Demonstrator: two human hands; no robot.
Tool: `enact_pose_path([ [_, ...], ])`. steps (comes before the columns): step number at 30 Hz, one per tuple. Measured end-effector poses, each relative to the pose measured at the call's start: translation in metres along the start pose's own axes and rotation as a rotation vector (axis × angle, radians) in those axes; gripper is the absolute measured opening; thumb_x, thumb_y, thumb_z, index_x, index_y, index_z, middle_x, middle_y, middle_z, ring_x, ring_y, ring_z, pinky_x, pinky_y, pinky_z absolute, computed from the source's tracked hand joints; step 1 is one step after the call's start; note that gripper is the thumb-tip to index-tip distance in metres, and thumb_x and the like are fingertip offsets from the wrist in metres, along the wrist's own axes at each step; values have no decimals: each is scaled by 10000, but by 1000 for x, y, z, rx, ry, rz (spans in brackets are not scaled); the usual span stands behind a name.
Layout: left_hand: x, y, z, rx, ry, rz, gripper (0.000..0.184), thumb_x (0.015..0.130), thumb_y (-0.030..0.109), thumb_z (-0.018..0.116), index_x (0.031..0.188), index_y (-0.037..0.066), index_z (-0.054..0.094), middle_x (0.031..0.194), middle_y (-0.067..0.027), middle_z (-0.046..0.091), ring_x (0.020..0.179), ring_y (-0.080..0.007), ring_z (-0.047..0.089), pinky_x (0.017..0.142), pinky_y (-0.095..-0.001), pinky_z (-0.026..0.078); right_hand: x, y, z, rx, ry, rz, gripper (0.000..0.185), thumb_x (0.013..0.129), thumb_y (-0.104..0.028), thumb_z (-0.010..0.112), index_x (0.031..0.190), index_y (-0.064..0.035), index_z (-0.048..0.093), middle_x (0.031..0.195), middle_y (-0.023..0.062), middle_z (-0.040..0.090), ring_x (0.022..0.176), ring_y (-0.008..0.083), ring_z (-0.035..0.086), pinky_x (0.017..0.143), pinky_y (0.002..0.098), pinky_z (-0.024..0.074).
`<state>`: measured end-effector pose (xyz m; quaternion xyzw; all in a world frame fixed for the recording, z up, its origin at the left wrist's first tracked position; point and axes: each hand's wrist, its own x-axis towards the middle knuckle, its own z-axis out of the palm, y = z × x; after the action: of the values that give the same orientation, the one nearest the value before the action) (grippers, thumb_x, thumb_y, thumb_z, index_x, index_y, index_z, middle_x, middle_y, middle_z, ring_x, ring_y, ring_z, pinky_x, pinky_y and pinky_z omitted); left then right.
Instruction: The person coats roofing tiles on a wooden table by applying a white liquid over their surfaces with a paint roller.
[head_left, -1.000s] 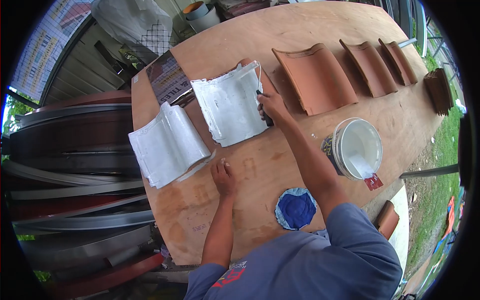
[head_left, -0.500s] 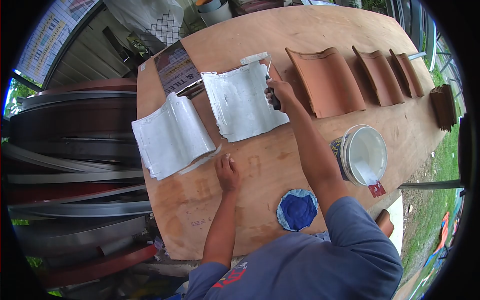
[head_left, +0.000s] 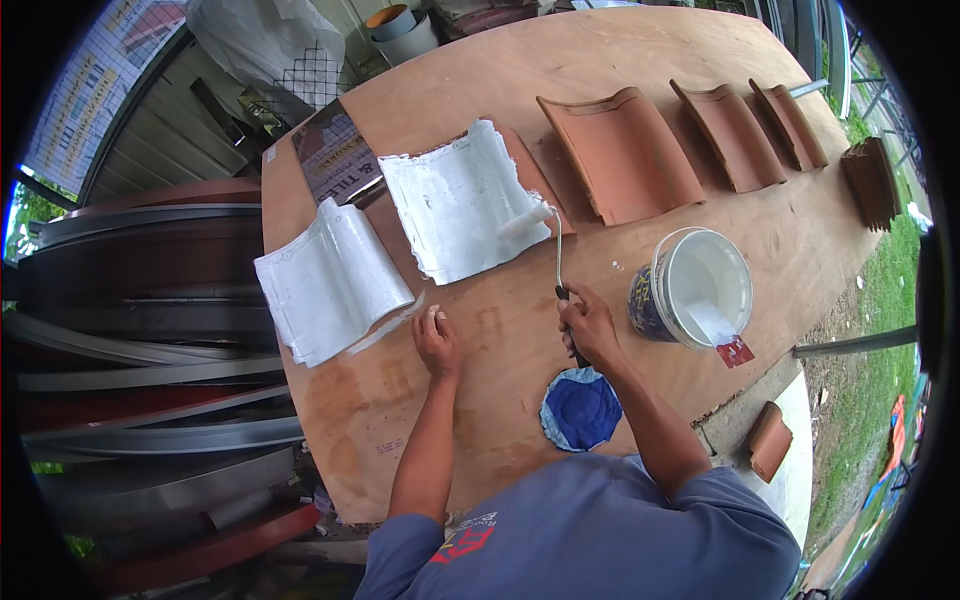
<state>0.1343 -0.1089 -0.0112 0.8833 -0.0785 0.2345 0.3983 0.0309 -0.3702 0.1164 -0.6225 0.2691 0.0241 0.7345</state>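
My right hand (head_left: 590,325) is wrapped round the black handle of a paint roller (head_left: 558,250). The white roller head rests at the lower right of a roof tile (head_left: 455,205) coated in wet white paint; bare terracotta shows along its right side. My left hand (head_left: 438,342) lies on the wooden board with its fingers loosely bent, holding nothing, just below a second white-painted tile (head_left: 335,285). Right of my right hand stands a paint bucket (head_left: 705,285), with white paint and a red-ended scraper (head_left: 735,350) at its rim.
Unpainted terracotta tiles (head_left: 625,160) line the board (head_left: 500,370) towards the right, with a tile stack (head_left: 870,185) at its far end. A blue cloth-like round (head_left: 580,410) lies near my body. Long metal sheets (head_left: 150,270) are stacked at left.
My right hand has drawn the roller from the painted tile's top edge down to its lower right. My left hand stays on the board.
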Motion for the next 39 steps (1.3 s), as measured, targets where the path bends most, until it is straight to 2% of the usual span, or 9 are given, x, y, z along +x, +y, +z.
enact_pose_path([
  [9, 39, 16, 22, -111, -1, -353, 261, 1040, 205, 677, 1081, -46, 733, 935, -166, 762, 793, -260, 726, 720, -395, 556, -62, 13, -28, 186, -64, 30, 490, 1060, -172, 607, 1506, -20, 474, 788, 55, 601, 525, 113, 552, 435, 294, 472],
  [13, 50, 13, 19, -77, 10, -313, 227, 1014, 207, 714, 1018, -16, 752, 810, -129, 754, 699, -231, 707, 670, -381, 544, -47, 16, -34, 329, -76, -10, 492, 1069, -193, 593, 1512, -18, 473, 806, 66, 620, 535, 122, 563, 447, 294, 484],
  [18, 59, 4, 24, 5, -31, -474, 188, 934, 182, 803, 870, 8, 770, 766, -92, 753, 691, -218, 697, 676, -374, 544, -6, -2, -26, -113, -2, -72, 449, 1066, -175, 550, 1468, 19, 514, 806, 92, 637, 522, 150, 582, 457, 334, 506],
  [23, 63, -18, 34, 29, -59, -586, 186, 891, 186, 839, 867, 11, 783, 788, -93, 769, 703, -227, 716, 693, -384, 553, 58, -69, 0, -201, 22, -102, 344, 1042, -137, 525, 1321, 54, 589, 732, 88, 620, 503, 161, 601, 456, 361, 545],
  [27, 65, -39, 39, 81, -88, -617, 176, 870, 198, 847, 858, 30, 795, 809, -106, 783, 732, -238, 742, 707, -384, 565, 139, -110, 19, -445, 147, -211, 304, 969, -78, 517, 1176, 94, 658, 743, 174, 704, 566, 258, 710, 513, 402, 597],
  [30, 67, -23, 28, 37, -137, -617, 161, 866, 199, 842, 828, 49, 795, 786, -99, 780, 716, -238, 742, 699, -381, 567, 168, -160, 38, -487, 135, -106, 336, 929, -51, 519, 1189, 100, 669, 790, 217, 736, 601, 289, 739, 545, 423, 608],
  [32, 67, -31, 29, -1, -163, -529, 165, 949, 80, 741, 804, -1, 743, 687, -57, 720, 615, -130, 680, 575, -304, 523, 181, -183, 46, -547, 107, -201, 362, 917, -43, 517, 1214, 93, 673, 814, 234, 747, 626, 301, 750, 572, 438, 615],
  [35, 70, -34, 31, -107, -172, -595, 192, 946, 43, 729, 760, -1, 713, 671, -72, 708, 574, -136, 661, 523, -290, 511, 224, -190, 56, -575, 130, -169, 336, 915, -46, 519, 1166, 91, 695, 854, 246, 757, 663, 309, 762, 583, 427, 617],
  [39, 71, -22, 29, -159, -157, -713, 217, 918, 156, 802, 764, 7, 765, 708, -78, 760, 640, -172, 724, 634, -347, 563, 177, -187, 45, -470, 120, -268, 331, 917, -49, 513, 1161, 82, 695, 871, 255, 756, 673, 312, 764, 579, 433, 611],
])
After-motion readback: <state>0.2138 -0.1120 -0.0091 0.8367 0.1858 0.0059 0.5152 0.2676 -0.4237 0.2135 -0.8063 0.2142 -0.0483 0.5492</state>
